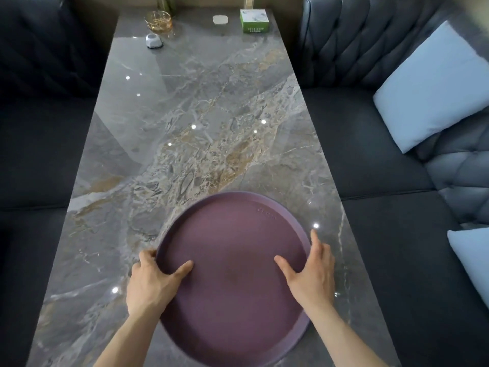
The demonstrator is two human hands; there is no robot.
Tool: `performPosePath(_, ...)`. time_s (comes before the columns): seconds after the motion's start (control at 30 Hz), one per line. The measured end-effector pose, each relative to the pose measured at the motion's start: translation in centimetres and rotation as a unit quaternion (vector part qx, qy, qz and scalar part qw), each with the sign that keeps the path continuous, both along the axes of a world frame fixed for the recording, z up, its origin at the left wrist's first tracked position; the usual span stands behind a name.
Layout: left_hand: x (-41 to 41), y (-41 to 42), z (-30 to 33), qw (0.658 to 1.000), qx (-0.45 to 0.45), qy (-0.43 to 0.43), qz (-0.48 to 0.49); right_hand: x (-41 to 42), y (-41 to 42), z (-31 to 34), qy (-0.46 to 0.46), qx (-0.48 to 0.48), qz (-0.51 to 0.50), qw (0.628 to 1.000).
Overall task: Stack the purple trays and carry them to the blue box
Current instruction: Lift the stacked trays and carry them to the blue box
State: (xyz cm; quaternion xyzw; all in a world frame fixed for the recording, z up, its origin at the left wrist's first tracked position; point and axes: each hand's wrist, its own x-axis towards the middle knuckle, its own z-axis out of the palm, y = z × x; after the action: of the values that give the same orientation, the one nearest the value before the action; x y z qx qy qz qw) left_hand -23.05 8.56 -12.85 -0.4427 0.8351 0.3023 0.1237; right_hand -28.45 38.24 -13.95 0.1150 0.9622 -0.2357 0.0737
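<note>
Purple tray [232,274] gripped by both hands

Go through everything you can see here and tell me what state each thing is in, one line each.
purple tray: flat, at the near end of the marble table, gripped on both sides
left hand: closed on the tray's left rim, thumb inside
right hand: closed on the tray's right rim, thumb inside
glass bowl: upright, far end
green box: closed, upright
white gadget: standing, untouched
pale cushion: leaning on the sofa back
</note>
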Motion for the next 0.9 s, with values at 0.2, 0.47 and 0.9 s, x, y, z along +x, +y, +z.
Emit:
performPosePath(0.2,0.1,0.2,0.3,1.000,-0.003,0.012,0.022,-0.6,-0.3,1.4,-0.118,-0.014,-0.131,0.984)
performPosePath(0.47,-0.9,-1.8,4.3,0.992,0.003,0.117,0.036,-1.8,-1.6,6.2,-0.110,-0.079,-0.081,0.987)
performPosePath(0.9,-3.1,-6.9,22.7,0.950,0.035,0.306,-0.041,-3.0,-4.9,25.4,0.056,-0.196,-0.039,0.978)
